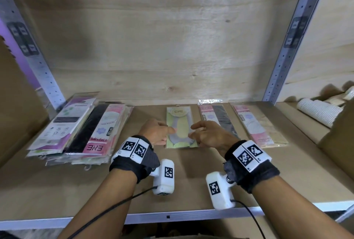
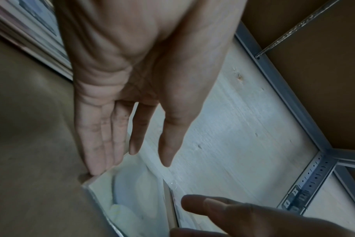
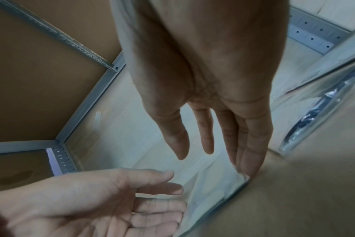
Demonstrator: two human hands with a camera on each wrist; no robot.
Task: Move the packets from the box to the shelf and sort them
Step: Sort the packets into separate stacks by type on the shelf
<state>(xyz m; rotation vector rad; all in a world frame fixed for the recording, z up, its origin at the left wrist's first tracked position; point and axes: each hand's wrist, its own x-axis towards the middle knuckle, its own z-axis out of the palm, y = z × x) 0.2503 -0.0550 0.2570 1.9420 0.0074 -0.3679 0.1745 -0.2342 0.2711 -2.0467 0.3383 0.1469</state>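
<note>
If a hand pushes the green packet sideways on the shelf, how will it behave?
The green packet lies flat, so it probably slides and cannot roll. Its glossy plastic sleeve looks slippery on the shelf. It seems thin and light, likely bending when lifted.

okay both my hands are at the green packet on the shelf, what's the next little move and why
Probably lift both hands away and reach for another packet. The green packet already lies flat on the shelf, apart from its neighbours, and the left hand and right hand only touch its edges with straight fingers.
</note>
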